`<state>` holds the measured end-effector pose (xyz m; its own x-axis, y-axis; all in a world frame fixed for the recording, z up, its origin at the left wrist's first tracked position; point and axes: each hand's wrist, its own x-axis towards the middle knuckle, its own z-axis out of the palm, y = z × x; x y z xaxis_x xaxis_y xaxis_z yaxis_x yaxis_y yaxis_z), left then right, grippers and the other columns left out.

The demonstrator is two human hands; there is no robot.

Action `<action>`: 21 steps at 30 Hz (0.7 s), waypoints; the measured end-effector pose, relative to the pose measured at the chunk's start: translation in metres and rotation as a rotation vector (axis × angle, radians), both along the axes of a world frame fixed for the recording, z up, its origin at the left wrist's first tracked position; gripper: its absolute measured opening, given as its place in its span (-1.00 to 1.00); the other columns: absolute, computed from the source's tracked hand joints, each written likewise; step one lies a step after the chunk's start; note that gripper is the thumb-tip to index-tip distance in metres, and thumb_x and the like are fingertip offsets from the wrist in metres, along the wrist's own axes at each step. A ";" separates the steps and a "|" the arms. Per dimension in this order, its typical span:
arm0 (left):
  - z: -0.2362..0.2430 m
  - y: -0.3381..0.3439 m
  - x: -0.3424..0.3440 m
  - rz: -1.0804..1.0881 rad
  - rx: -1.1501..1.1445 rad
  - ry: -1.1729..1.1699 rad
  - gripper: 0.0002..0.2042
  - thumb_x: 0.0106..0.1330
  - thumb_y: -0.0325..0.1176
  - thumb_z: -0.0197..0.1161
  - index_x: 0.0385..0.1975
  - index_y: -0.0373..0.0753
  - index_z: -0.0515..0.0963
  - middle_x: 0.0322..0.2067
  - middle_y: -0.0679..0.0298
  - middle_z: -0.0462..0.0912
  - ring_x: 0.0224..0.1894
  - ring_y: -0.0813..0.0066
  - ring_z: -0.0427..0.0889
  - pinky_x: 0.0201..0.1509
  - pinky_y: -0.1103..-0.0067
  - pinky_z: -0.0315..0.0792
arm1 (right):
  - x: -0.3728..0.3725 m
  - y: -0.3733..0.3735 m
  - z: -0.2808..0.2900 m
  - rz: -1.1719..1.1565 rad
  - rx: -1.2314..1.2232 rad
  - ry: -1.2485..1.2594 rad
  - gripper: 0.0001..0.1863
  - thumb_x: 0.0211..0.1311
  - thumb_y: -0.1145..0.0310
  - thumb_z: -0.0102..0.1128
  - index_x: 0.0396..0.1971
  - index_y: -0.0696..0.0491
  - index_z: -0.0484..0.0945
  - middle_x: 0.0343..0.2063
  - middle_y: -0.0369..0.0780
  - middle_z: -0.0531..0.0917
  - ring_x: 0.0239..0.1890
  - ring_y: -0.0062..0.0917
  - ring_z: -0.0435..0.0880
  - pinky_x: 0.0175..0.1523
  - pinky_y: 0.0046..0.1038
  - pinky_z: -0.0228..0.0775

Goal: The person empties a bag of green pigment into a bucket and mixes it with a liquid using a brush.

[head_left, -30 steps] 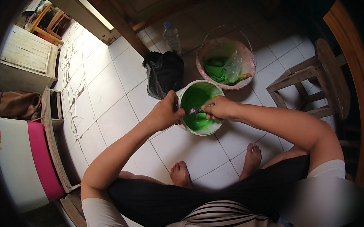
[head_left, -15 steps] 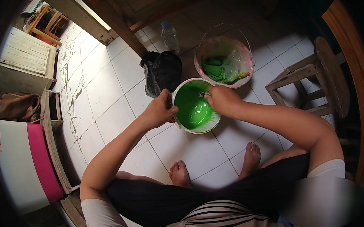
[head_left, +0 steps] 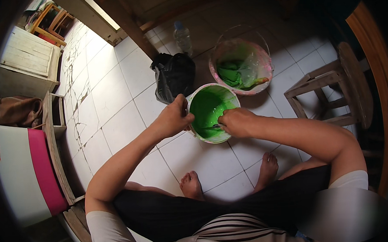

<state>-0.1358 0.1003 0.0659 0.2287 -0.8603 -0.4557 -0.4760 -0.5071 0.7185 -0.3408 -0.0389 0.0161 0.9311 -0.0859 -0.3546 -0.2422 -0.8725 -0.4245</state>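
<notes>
A white bucket [head_left: 195,132] stands between my feet with glossy green paint [head_left: 206,107] inside. My left hand [head_left: 177,116] is closed on the bucket's left rim, thumb outside. At the bucket's right side, my right hand [head_left: 234,121] is closed round a narrow tool [head_left: 215,125], mostly hidden by the fingers and paint, that dips into the green. Just behind sits a larger pink-smeared bucket [head_left: 260,59] holding green-stained material, clear plastic and a stick.
A black plastic bag [head_left: 172,74] and a water bottle [head_left: 183,37] stand at the back left. A wooden stool [head_left: 331,80] is at right. Cupboards [head_left: 26,50] and a white-and-pink piece [head_left: 21,172] line the left side of the tiled floor [head_left: 106,99]. A doorway is at top.
My right hand and tool moved up toward the bucket's back, then came down toward its lower right. The small bucket shifted slightly; my left hand stays on it.
</notes>
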 end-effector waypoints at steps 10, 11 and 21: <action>-0.005 0.001 0.003 -0.027 -0.019 -0.031 -0.73 0.32 -0.43 0.18 -0.17 -0.38 0.24 -0.45 0.01 0.61 -0.40 0.31 0.74 -0.31 0.47 0.62 | 0.006 -0.017 0.002 0.012 -0.302 -0.210 -0.84 0.14 0.49 0.10 -0.32 0.20 0.60 -0.30 -0.01 0.64 -0.29 -0.14 0.72 -0.19 -0.19 0.58; -0.002 0.000 0.002 -0.021 -0.007 -0.018 -0.73 0.32 -0.43 0.18 -0.17 -0.38 0.24 -0.45 0.01 0.62 -0.40 0.31 0.73 -0.30 0.47 0.61 | 0.007 -0.018 0.004 0.040 -0.299 -0.198 -0.83 0.13 0.49 0.10 -0.29 0.22 0.57 -0.30 -0.01 0.62 -0.29 -0.13 0.71 -0.18 -0.18 0.57; 0.005 0.000 -0.003 -0.011 0.012 -0.017 -0.70 0.29 -0.41 0.23 -0.16 -0.37 0.25 -0.44 -0.03 0.61 -0.36 0.21 0.72 -0.25 0.40 0.58 | 0.020 -0.020 -0.003 0.075 -0.455 -0.369 -0.84 0.05 0.53 0.12 -0.34 0.19 0.58 -0.39 -0.07 0.64 -0.38 -0.24 0.72 -0.33 -0.30 0.58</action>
<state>-0.1388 0.1002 0.0707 0.2269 -0.8573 -0.4620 -0.4942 -0.5101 0.7039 -0.3212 -0.0593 0.0131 0.9953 -0.0826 0.0512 -0.0801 -0.9956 -0.0483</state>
